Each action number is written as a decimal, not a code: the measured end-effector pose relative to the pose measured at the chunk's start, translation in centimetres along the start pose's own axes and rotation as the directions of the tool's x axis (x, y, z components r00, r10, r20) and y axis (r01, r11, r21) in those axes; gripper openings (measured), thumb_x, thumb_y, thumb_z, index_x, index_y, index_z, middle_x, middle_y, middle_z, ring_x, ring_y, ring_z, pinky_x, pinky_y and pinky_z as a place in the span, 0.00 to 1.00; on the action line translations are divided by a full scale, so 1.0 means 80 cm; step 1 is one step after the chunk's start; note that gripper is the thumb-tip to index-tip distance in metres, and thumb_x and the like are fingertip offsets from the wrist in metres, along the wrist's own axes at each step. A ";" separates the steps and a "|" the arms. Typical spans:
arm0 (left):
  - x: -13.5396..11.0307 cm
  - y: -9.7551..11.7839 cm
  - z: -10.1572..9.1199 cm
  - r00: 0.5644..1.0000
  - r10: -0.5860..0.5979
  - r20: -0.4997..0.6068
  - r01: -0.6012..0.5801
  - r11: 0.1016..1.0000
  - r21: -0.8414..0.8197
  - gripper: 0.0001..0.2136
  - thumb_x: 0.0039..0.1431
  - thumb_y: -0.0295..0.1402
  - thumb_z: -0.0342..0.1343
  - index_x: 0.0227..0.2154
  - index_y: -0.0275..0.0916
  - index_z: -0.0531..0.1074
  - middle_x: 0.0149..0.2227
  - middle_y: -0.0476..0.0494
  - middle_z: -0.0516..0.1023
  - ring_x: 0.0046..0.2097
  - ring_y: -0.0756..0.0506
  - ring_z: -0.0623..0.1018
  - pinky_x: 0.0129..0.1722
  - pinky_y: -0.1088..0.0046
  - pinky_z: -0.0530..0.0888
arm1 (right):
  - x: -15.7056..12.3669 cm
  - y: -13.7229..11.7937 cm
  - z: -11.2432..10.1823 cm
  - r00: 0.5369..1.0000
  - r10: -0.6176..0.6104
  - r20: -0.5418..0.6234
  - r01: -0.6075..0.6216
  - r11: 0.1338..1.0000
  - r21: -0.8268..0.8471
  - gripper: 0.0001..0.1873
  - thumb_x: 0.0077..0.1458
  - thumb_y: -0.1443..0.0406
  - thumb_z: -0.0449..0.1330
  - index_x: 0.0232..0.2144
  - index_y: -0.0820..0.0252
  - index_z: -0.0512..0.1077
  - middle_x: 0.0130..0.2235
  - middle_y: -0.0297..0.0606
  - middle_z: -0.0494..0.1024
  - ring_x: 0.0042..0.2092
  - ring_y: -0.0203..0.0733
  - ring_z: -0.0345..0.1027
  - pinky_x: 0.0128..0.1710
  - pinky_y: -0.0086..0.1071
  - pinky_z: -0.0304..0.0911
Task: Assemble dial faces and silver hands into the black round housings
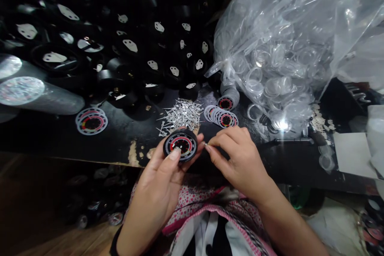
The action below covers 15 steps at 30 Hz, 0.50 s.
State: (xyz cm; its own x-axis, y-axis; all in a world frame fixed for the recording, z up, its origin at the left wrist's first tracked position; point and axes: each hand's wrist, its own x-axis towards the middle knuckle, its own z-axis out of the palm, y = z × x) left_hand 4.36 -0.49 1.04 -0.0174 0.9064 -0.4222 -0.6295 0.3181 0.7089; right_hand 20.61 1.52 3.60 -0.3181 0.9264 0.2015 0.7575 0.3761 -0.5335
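Gauge dial: light, rigid, probably best held by the rim; left hand fingers clamped around it, right hand fingers pinching a small pointer.

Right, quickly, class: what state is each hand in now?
Left hand: shut on the round black dial, thumb on its rim.
Right hand: fingers pinched on a tiny silver piece beside the dial.

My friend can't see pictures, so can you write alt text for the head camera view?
A left hand holds a round black dial, while the right hand pinches a tiny silvery piece beside it. Behind, a black table holds white pointers, dial faces and a clear bag of rings.
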 end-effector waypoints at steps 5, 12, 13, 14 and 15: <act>0.013 -0.015 -0.001 1.000 -0.025 0.005 0.024 0.986 0.164 0.17 0.61 0.37 0.61 0.53 0.50 0.73 0.50 0.49 0.82 0.54 0.46 0.79 0.54 0.72 0.75 | 0.001 -0.010 -0.005 0.997 0.063 0.050 -0.075 0.953 0.294 0.05 0.65 0.66 0.57 0.35 0.59 0.72 0.35 0.33 0.76 0.40 0.38 0.69 0.43 0.35 0.57; 0.016 -0.031 -0.001 0.992 -0.038 0.123 0.006 0.969 0.245 0.13 0.62 0.37 0.60 0.49 0.50 0.73 0.51 0.52 0.79 0.55 0.47 0.77 0.57 0.71 0.71 | 0.005 -0.011 -0.003 0.982 0.145 0.120 -0.162 0.976 0.147 0.07 0.65 0.66 0.56 0.32 0.59 0.71 0.33 0.33 0.74 0.37 0.38 0.66 0.39 0.36 0.53; 0.015 -0.030 -0.002 0.991 -0.033 0.131 -0.002 0.966 0.259 0.12 0.62 0.37 0.60 0.49 0.50 0.72 0.51 0.52 0.79 0.55 0.47 0.77 0.57 0.71 0.71 | 0.005 -0.011 -0.003 0.982 0.146 0.122 -0.163 0.976 0.146 0.08 0.65 0.66 0.56 0.32 0.59 0.71 0.33 0.33 0.74 0.37 0.38 0.66 0.40 0.36 0.53; 0.014 -0.028 -0.002 0.990 -0.028 0.136 -0.011 0.962 0.274 0.12 0.62 0.37 0.60 0.48 0.49 0.72 0.50 0.52 0.80 0.54 0.47 0.77 0.56 0.71 0.72 | 0.005 -0.010 -0.003 0.982 0.145 0.125 -0.163 0.975 0.148 0.08 0.65 0.66 0.56 0.32 0.59 0.71 0.33 0.33 0.74 0.37 0.38 0.66 0.40 0.35 0.53; 0.013 -0.026 -0.001 0.990 -0.023 0.138 -0.018 0.957 0.289 0.11 0.62 0.36 0.60 0.47 0.49 0.72 0.49 0.52 0.80 0.53 0.48 0.78 0.55 0.72 0.72 | 0.005 -0.010 -0.004 0.982 0.142 0.127 -0.161 0.975 0.155 0.08 0.65 0.66 0.56 0.32 0.59 0.70 0.33 0.33 0.74 0.36 0.37 0.66 0.39 0.35 0.53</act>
State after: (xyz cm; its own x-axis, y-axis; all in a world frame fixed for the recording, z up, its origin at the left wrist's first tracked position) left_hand 5.55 -0.26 -0.91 0.1038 0.9286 -0.3562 -0.3775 0.3682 0.8497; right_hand 20.08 1.59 4.35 -0.2766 0.9608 0.0180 0.7010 0.2145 -0.6801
